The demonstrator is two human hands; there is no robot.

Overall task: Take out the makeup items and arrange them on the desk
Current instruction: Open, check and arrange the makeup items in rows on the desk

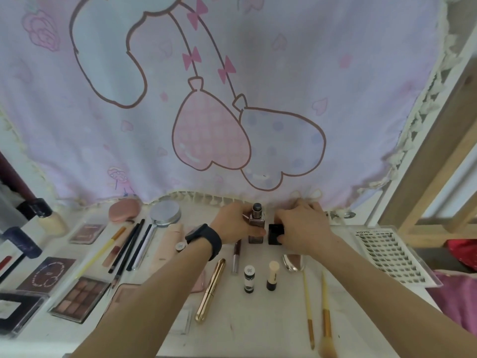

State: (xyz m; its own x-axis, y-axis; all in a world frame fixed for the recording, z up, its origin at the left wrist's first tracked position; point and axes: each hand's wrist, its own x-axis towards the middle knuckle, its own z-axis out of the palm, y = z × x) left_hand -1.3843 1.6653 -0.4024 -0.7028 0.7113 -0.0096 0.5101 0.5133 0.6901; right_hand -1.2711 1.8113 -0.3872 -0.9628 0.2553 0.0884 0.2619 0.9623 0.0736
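Forearms (154,293) reach forward (side by side): left hand (233,224) grips brown bottle (256,224), right hand (303,226) black cube (275,233).

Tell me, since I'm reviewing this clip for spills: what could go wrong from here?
1. The left hand grips an upright brown bottle right beside the black cube that the right hand holds; a bump might topple it.
2. The small white tube and cream-topped stick stand upright between the forearms; pulling back low could knock them over.
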